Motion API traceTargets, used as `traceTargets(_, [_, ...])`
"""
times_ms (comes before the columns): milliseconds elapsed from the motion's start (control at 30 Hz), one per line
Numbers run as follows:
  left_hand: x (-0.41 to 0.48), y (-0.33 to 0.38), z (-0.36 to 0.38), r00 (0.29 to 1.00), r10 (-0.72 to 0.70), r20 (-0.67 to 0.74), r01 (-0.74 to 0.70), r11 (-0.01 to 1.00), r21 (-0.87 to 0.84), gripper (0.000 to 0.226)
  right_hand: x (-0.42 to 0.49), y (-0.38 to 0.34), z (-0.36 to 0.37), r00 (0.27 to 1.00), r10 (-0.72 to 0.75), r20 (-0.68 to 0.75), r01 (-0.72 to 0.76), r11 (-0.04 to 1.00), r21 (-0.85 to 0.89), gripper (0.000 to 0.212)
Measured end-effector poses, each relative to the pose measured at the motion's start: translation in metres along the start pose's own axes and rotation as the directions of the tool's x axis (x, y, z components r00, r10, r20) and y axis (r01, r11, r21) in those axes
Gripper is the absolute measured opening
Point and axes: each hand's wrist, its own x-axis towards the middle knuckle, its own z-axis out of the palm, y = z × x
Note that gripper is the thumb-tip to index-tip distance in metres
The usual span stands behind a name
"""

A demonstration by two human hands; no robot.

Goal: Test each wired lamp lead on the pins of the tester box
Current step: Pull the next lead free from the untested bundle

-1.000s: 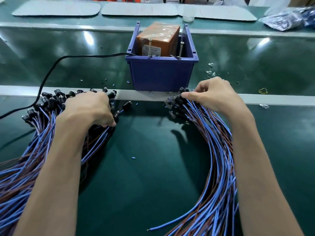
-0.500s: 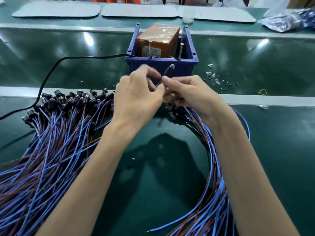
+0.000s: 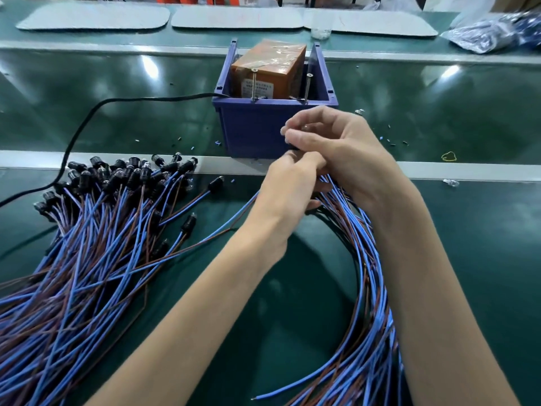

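An orange tester box [image 3: 265,73] sits in a blue bin [image 3: 251,130], with two upright metal pins [image 3: 253,83] at the bin's front rim. A big pile of blue-and-brown lamp leads [image 3: 96,235] with black lamp heads lies on the left. A second bundle of leads [image 3: 370,288] curves under my right arm. My right hand [image 3: 342,142] is in front of the bin, fingertips pinched on one lead's lamp end, which they mostly hide. Just below it, my left hand [image 3: 289,186] grips the same lead [image 3: 222,227], whose wires trail away to the left.
A black power cable [image 3: 87,121] runs from the bin off to the left. A metal rail [image 3: 117,158] crosses the green bench. Grey mats [image 3: 93,16], a small clear cup [image 3: 321,27] and a plastic bag [image 3: 483,33] lie at the back. A yellow rubber band [image 3: 448,156] lies right of the bin.
Both hands left their piles and met in front of the bin on one lead. They have since shifted slightly right, and the lead's wires now trail out to the left.
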Motion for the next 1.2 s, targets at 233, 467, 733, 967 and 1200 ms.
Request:
traceTargets(233, [-0.002, -0.004, 0.007, 0.991, -0.126, -0.036, 0.109, 0.947, -0.301, 0.028, 0.004, 0.004, 0.001, 0.993, 0.035, -0.11, -0.035, 0.999, 0.0, 0.012])
traceTargets(467, [0.01, -0.007, -0.003, 0.875, -0.422, -0.238, 0.066, 0.59, -0.805, 0.037, 0.007, -0.005, 0.0, 0.948, 0.074, -0.311, 0.018, 0.959, 0.283, 0.027])
traceTargets(733, [0.02, -0.006, -0.017, 0.771, -0.437, -0.464, -0.085, 0.651, -0.754, 0.032, 0.012, -0.001, -0.017, 0.881, 0.061, -0.47, 0.027, 0.984, 0.177, 0.019])
traceTargets(967, [0.026, -0.006, -0.025, 0.754, -0.368, -0.543, -0.226, 0.631, -0.742, 0.035, 0.01, -0.003, -0.027, 0.778, 0.045, -0.627, 0.215, 0.918, 0.333, 0.016])
traceTargets(1200, [0.021, -0.013, -0.011, 0.956, -0.092, -0.278, -0.068, 0.854, -0.516, 0.035, 0.009, 0.001, -0.029, 0.862, 0.128, -0.491, 0.051, 0.941, 0.334, 0.016])
